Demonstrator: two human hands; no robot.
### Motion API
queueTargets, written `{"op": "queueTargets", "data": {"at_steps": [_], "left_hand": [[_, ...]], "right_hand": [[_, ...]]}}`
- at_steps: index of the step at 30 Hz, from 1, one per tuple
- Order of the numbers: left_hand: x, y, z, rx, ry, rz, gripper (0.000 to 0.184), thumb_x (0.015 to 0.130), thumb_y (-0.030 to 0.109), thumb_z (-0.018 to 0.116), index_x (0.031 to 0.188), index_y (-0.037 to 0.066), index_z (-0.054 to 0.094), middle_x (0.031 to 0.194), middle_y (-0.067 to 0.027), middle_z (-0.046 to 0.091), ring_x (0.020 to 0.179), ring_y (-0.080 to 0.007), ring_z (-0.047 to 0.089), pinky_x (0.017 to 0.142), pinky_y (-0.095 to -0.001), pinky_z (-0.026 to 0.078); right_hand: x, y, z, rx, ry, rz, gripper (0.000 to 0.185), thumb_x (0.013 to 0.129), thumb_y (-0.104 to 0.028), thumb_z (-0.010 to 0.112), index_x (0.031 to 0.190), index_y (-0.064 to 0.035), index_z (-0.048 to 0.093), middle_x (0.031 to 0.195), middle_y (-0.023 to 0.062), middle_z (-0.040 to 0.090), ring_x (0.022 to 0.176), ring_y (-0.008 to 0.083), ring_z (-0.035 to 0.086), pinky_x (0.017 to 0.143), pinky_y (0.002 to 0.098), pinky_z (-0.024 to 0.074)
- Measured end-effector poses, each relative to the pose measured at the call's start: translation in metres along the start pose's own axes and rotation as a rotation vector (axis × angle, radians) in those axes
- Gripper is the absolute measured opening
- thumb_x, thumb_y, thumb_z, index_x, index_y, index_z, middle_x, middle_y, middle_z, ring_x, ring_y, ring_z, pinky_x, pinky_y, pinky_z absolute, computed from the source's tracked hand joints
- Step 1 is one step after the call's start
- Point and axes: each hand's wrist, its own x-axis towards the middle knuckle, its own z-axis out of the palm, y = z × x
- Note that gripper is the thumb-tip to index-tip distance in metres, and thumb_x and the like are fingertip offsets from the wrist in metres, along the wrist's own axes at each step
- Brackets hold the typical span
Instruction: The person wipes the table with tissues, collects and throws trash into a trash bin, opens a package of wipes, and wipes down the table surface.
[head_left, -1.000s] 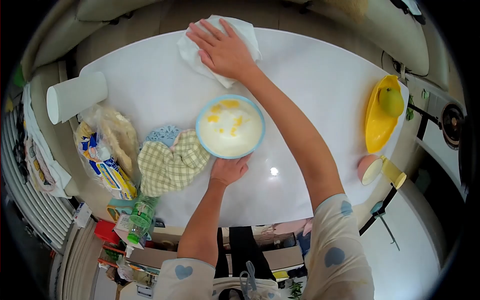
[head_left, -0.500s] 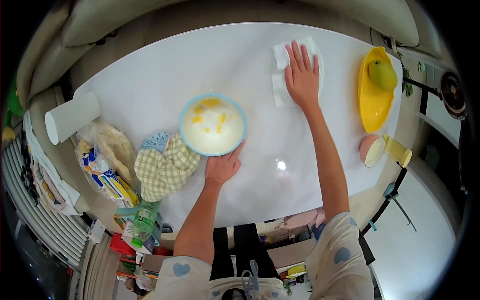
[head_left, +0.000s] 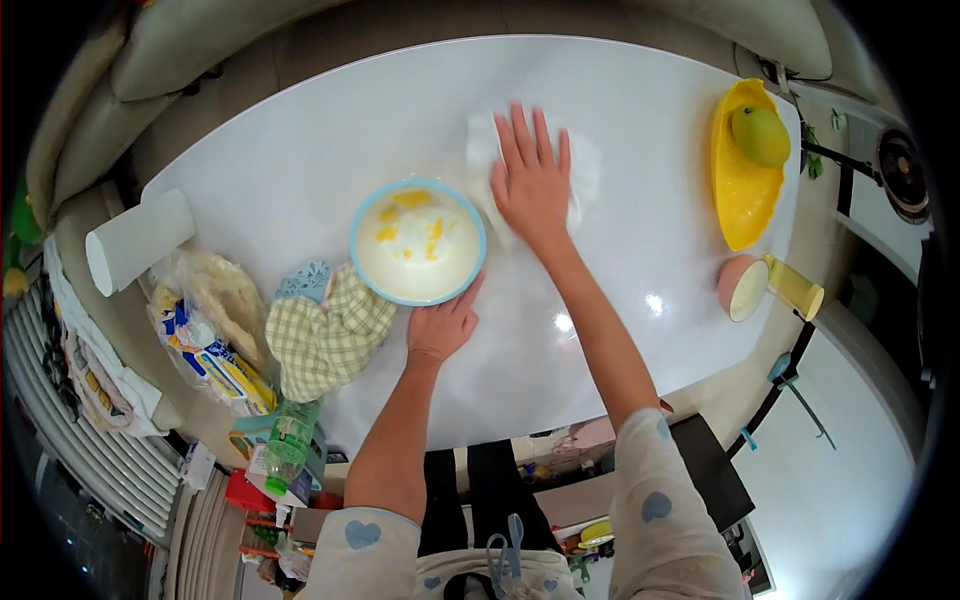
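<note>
My right hand lies flat with fingers spread on a white cloth, pressed against the white table. Just left of it stands a blue-rimmed bowl with white contents and yellow pieces. My left hand touches the bowl's near rim, one finger stretched along it and the thumb side partly hidden. A green checked cloth bundle lies beside the bowl on the left, over a blue openwork piece.
A white roll and bagged food lie at the left, with a green bottle near the front edge. At the right are a yellow dish holding a green fruit, a pink bowl and a yellow cup.
My right hand has carried the white cloth rightward from the far edge, then back left towards the bowl. My left hand stays at the bowl's rim; the view has shifted.
</note>
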Motion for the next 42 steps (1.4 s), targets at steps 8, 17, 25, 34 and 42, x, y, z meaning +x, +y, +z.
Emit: {"op": "queueTargets", "data": {"at_steps": [8,17,25,34,42], "left_hand": [[0.001,-0.002,0.001,0.018,0.043,0.051,0.056,0.07,0.016,0.049,0.126,0.02,0.042,0.136,0.0026,0.033,0.114,-0.0191,0.042,0.095,-0.0383,0.031],[0.003,-0.002,-0.006,0.098,-0.024,0.053,0.061,0.074,0.018,0.048,0.133,0.022,0.032,0.137,0.0023,0.03,0.115,-0.0205,0.04,0.097,-0.0405,0.028],[0.004,-0.005,-0.003,0.075,0.055,0.087,0.06,0.073,0.013,0.046,0.131,0.021,0.034,0.14,0.0027,0.025,0.118,-0.0224,0.037,0.099,-0.0412,0.026],[0.007,-0.002,-0.005,0.072,0.106,0.136,0.055,0.074,0.01,0.043,0.128,0.016,0.038,0.138,-0.0017,0.028,0.126,-0.0243,0.028,0.101,-0.043,0.022],[0.01,-0.002,-0.007,0.093,0.149,0.207,0.052,0.074,0.008,0.039,0.126,0.012,0.039,0.136,-0.0078,0.031,0.126,-0.0284,0.026,0.104,-0.0446,0.018]], "right_hand": [[0.038,-0.01,0.021,0.063,0.11,-0.14,0.046,0.082,-0.022,0.044,0.127,-0.0135,0.04,0.135,0.0025,0.034,0.124,0.0211,0.033,0.103,0.0451,0.02],[-0.14,0.008,-0.027,-0.038,-0.171,0.237,0.051,0.079,-0.017,0.045,0.129,-0.015,0.039,0.137,0.0054,0.03,0.127,0.0252,0.027,0.101,0.0501,0.0186],[-0.288,-0.063,-0.023,0.17,-0.337,0.181,0.055,0.073,-0.019,0.048,0.127,-0.0148,0.04,0.136,0.0086,0.032,0.124,0.0267,0.03,0.102,0.05,0.0186],[-0.239,0.119,-0.047,-0.228,0.17,0.828,0.052,0.083,-0.016,0.034,0.133,-0.0056,0.028,0.141,0.0128,0.021,0.131,0.0291,0.017,0.105,0.0465,0.0095],[-0.209,0.001,-0.03,0.078,0.033,0.352,0.049,0.077,-0.017,0.047,0.125,-0.0111,0.042,0.135,0.0076,0.034,0.125,0.026,0.03,0.101,0.0492,0.0214]]}}
